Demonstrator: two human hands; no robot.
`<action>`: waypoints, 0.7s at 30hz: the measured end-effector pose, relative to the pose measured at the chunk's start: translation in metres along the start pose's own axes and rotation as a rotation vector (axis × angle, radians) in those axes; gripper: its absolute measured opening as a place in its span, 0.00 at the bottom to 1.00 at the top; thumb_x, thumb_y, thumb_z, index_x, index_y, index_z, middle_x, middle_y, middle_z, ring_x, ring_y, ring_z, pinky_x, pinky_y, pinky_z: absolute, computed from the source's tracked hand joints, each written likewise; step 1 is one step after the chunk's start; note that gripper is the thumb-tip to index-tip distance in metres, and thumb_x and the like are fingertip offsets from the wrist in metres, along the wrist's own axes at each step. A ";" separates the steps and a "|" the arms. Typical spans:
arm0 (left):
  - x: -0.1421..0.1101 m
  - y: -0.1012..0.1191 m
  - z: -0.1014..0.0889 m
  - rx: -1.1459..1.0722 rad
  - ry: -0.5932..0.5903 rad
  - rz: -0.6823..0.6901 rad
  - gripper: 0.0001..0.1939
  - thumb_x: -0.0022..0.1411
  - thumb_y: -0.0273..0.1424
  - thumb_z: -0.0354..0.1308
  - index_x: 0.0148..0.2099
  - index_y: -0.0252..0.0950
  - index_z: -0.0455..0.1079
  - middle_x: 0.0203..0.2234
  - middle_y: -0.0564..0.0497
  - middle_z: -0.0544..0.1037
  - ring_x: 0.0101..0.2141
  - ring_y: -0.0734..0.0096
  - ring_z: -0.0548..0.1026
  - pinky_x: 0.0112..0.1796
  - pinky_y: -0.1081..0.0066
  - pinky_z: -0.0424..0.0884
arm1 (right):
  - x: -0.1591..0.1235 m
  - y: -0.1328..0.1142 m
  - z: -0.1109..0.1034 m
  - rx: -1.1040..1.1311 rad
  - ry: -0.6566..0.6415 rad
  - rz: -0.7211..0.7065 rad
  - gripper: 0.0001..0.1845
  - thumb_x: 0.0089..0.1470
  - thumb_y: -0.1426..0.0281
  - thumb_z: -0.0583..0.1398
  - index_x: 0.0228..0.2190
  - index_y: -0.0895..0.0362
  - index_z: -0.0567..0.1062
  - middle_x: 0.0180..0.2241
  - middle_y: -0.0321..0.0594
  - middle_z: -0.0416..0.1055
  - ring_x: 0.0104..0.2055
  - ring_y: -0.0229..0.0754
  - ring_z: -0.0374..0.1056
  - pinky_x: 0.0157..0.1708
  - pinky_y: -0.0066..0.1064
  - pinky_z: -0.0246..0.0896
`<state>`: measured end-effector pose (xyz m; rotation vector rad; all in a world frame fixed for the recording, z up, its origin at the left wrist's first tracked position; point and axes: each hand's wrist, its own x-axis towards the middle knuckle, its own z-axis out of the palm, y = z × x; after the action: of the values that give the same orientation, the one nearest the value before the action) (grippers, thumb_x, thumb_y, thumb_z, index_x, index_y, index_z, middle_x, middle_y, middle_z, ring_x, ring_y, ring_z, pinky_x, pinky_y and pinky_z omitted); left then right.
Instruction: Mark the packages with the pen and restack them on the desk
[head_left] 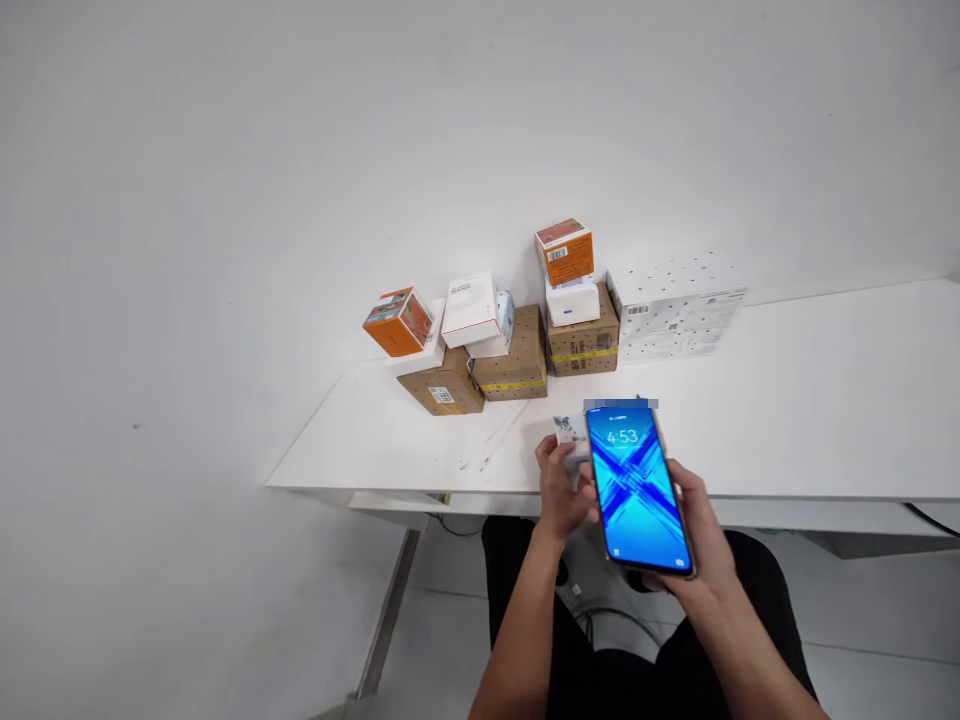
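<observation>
A smartphone (639, 490) with a lit blue lock screen reading 4:53 is gripped in my right hand (706, 530), over the table's front edge. Its screen faces up at me. Just left of it, my left hand (559, 490) has its fingers closed on a small white box with a leaf print (570, 430). The phone hides the right part of that box, so its full shape does not show. Some fingers of my left hand are partly behind the phone's left edge.
Brown cartons (513, 372) stand along the wall on the white table (825, 400), with white boxes (471, 308) and two orange boxes (568, 258) stacked on them. A larger white speckled box (679, 310) stands right. Cables (619, 612) lie on the floor.
</observation>
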<state>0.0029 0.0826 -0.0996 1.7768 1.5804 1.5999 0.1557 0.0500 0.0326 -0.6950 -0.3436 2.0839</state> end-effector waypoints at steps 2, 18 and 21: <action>0.002 0.004 -0.003 0.029 -0.019 0.071 0.25 0.52 0.25 0.57 0.53 0.39 0.59 0.51 0.41 0.59 0.58 0.53 0.59 0.53 0.52 0.64 | 0.000 -0.013 -0.014 -0.158 0.144 -0.165 0.29 0.52 0.51 0.54 0.48 0.56 0.73 0.41 0.47 0.76 0.41 0.51 0.73 0.41 0.43 0.68; 0.005 0.010 -0.004 0.046 -0.042 0.091 0.31 0.49 0.19 0.53 0.56 0.40 0.55 0.53 0.40 0.56 0.58 0.53 0.59 0.53 0.51 0.63 | 0.053 -0.094 -0.149 -1.849 0.824 -0.637 0.30 0.44 0.55 0.60 0.48 0.55 0.72 0.47 0.56 0.68 0.54 0.71 0.57 0.45 0.65 0.53; 0.005 0.010 -0.004 0.048 -0.043 0.090 0.30 0.50 0.20 0.53 0.56 0.40 0.55 0.53 0.40 0.56 0.58 0.53 0.59 0.53 0.51 0.63 | 0.053 -0.100 -0.144 -1.786 0.743 -0.624 0.32 0.40 0.51 0.63 0.46 0.53 0.73 0.52 0.56 0.66 0.58 0.71 0.52 0.50 0.65 0.50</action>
<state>0.0037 0.0809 -0.0880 1.9199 1.5517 1.5645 0.2842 0.1481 -0.0532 -1.8800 -1.6997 0.3641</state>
